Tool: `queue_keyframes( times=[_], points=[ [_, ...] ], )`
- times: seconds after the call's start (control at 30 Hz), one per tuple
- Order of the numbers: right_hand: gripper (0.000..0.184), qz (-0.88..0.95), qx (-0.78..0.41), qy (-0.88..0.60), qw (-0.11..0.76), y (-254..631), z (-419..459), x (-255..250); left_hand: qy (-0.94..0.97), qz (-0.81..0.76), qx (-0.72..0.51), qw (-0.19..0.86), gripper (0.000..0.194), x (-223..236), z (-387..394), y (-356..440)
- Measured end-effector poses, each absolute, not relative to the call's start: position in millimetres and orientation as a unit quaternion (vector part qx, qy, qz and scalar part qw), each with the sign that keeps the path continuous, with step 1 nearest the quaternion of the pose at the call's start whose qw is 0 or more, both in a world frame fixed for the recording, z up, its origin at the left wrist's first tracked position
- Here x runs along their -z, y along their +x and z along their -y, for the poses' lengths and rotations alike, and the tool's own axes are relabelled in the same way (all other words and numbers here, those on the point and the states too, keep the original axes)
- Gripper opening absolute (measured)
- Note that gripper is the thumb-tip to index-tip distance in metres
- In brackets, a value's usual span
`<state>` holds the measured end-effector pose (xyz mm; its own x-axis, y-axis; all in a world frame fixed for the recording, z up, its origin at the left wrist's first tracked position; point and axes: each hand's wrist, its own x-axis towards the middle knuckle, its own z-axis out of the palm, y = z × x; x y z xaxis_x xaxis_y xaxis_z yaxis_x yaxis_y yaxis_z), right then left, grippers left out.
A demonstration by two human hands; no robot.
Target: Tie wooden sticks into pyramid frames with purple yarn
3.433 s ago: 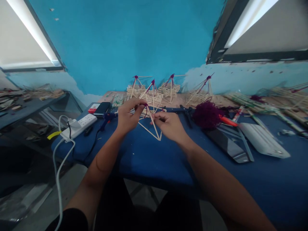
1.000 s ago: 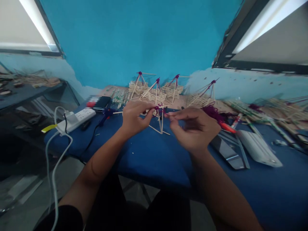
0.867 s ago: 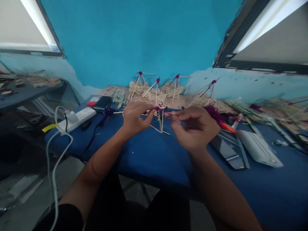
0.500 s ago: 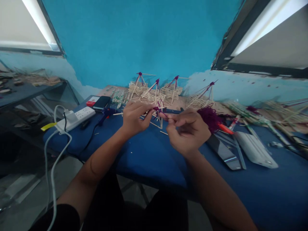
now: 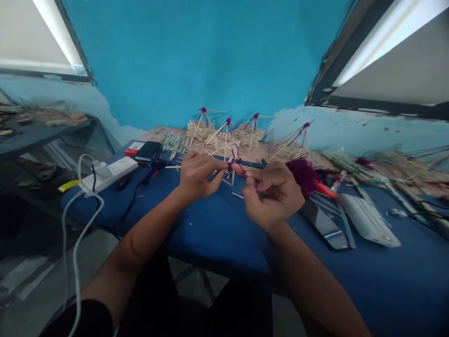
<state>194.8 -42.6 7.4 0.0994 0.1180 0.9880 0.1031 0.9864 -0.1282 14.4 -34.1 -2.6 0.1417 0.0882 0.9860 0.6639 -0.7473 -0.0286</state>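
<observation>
My left hand (image 5: 199,177) is closed in a pinch at a knot of purple yarn (image 5: 229,165) atop a small frame of thin wooden sticks (image 5: 232,179). Between the thumb and index finger of my right hand (image 5: 275,194) is a strand of the same yarn, just right of the knot. Loose yarn ends stick up above the fingertips. Both hands partly hide the frame, so its lower part is hard to make out. Behind it stand several finished-looking stick structures (image 5: 227,135) with purple yarn tied at their peaks.
To the left are a glue gun (image 5: 154,167), a power strip (image 5: 115,172) with cables, and a dark phone-like object (image 5: 148,150) beside a red-and-white box (image 5: 134,149). A purple yarn bundle (image 5: 302,175), a dark glossy slab (image 5: 326,224) and a white tool (image 5: 368,220) lie to the right.
The fingertips at the knot have shifted slightly down, and my right hand's pinch has moved a little along with the strand. The view has also drifted slightly. Both hands keep their grip.
</observation>
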Motion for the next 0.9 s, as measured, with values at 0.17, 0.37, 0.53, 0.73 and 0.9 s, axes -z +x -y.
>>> queue_keyframes(
  times=[0.17, 0.37, 0.53, 0.73, 0.9],
  points=[
    [0.032, 0.689, 0.005, -0.076, 0.721, 197.0, 43.5, -6.6, -0.695, 0.283, 0.604, 0.268, 0.011, 4.0, 32.5, 12.2],
    [0.035, 0.72, 0.04, -0.058, 0.691, 196.6, 46.3, -7.8, -0.685, 0.269, 0.621, 0.272, 0.014, 4.5, 29.6, 11.3],
    [0.035, 0.719, 0.066, -0.037, 0.691, 195.5, 45.0, -8.5, -0.684, 0.272, 0.621, 0.271, 0.011, 4.3, 30.2, 10.6],
    [0.035, 0.687, 0.028, -0.058, 0.723, 197.3, 42.1, -7.1, -0.701, 0.304, 0.598, 0.241, 0.009, 6.7, 30.3, 8.3],
    [0.034, 0.691, 0.03, -0.053, 0.72, 199.1, 40.7, -8.7, -0.706, 0.301, 0.594, 0.243, 0.011, 6.7, 30.6, 8.8]
  ],
)
